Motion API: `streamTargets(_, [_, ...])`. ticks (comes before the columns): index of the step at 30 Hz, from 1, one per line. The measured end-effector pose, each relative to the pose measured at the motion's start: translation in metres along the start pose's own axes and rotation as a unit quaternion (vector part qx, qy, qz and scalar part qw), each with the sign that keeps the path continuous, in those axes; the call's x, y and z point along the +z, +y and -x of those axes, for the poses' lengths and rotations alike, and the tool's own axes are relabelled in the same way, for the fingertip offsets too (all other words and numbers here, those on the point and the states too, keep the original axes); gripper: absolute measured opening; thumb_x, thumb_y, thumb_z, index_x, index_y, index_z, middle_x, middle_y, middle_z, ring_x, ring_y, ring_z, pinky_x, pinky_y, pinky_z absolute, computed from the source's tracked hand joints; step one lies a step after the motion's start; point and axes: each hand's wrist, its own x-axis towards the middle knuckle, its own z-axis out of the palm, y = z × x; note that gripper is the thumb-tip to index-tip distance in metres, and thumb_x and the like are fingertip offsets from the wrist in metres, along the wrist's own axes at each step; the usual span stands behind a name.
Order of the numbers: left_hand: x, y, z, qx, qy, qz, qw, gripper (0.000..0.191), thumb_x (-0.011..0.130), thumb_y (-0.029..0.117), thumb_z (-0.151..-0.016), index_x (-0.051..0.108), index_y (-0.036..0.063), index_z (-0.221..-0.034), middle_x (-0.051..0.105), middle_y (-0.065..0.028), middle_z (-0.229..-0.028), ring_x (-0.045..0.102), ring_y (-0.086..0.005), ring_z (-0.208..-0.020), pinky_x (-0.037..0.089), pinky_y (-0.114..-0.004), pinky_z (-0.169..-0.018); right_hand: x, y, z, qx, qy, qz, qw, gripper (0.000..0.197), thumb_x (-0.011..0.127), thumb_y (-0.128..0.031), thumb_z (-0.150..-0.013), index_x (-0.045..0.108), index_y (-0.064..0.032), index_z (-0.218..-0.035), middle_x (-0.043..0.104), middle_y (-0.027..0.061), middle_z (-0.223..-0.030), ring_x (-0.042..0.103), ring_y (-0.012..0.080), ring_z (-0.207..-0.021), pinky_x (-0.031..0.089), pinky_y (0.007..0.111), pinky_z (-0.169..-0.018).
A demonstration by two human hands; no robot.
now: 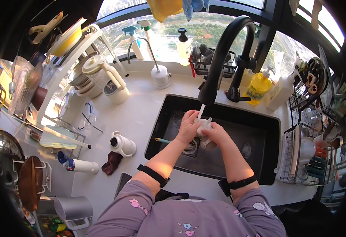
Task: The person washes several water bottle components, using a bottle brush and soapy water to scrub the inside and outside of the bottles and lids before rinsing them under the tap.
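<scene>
Both hands are over the black sink (pixel 251 123), under water running from the black faucet (pixel 210 91). Between them is a small round white part (pixel 203 126), probably a bottle lid, with a short clear spout sticking up. My left hand (pixel 187 127) grips its left side, right where the stream falls. My right hand (pixel 218 134) holds its right side, and a pale piece (pixel 206 143) juts out below those fingers. Under the left forearm, a teal-handled brush (pixel 162 140) leans in the sink beside the drain (pixel 190 148). The fingers partly hide the white part.
On the left counter a white insulated bottle (pixel 125 145) stands uncapped by a dark cloth (pixel 112 163); another white bottle (pixel 84 166) lies flat. Soap bottles (pixel 257 89) stand behind the sink. A loaded dish rack (pixel 306 154) is right. A small white faucet (pixel 161 77) rises behind.
</scene>
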Motion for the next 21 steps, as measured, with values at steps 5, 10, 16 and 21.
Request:
streamTargets(5, [0.004,0.036,-0.023,-0.020,-0.170,0.102,0.980,0.026,0.056,0.008,-0.083,0.057,0.0015,-0.109,0.061,-0.0110,-0.089,0.062,-0.0225,-0.087,0.049,-0.033,-0.082,0.016,0.008,-0.007,-0.051,-0.068,-0.159,0.984,0.042,0.069,-0.018,-0.077,0.059,-0.0060,-0.116,0.065,0.0078,-0.102,0.062,0.0171,-0.090,0.048,0.029,-0.080])
streamTargets(10, [0.018,0.018,-0.037,-0.123,0.017,0.056,0.991,0.017,0.053,0.017,-0.092,0.055,0.0018,-0.086,0.054,-0.0039,-0.068,0.056,-0.0112,-0.069,0.046,-0.029,-0.059,0.027,-0.013,0.003,0.037,-0.038,-0.052,0.997,0.039,0.066,-0.008,-0.078,0.056,0.0004,-0.115,0.065,0.0105,-0.102,0.062,0.0198,-0.091,0.048,0.030,-0.081])
streamTargets(16, [0.030,0.007,-0.046,-0.200,0.030,0.225,0.953,0.022,0.053,0.025,-0.093,0.055,0.0080,-0.079,0.046,0.0001,-0.059,0.047,-0.0117,-0.054,0.039,-0.028,-0.048,0.031,0.008,-0.002,0.023,-0.018,-0.126,0.992,0.039,0.061,-0.012,-0.075,0.058,0.0014,-0.112,0.065,0.0159,-0.103,0.063,0.0244,-0.091,0.050,0.035,-0.078])
streamTargets(21, [0.014,0.061,-0.051,-0.102,0.028,0.079,0.991,0.009,0.053,0.013,-0.088,0.055,0.0050,-0.085,0.054,-0.0065,-0.066,0.056,-0.0235,-0.062,0.046,-0.034,-0.056,0.024,0.012,0.002,0.062,-0.026,-0.139,0.988,0.036,0.060,-0.008,-0.077,0.056,0.0012,-0.112,0.064,0.0132,-0.101,0.063,0.0226,-0.089,0.049,0.033,-0.078])
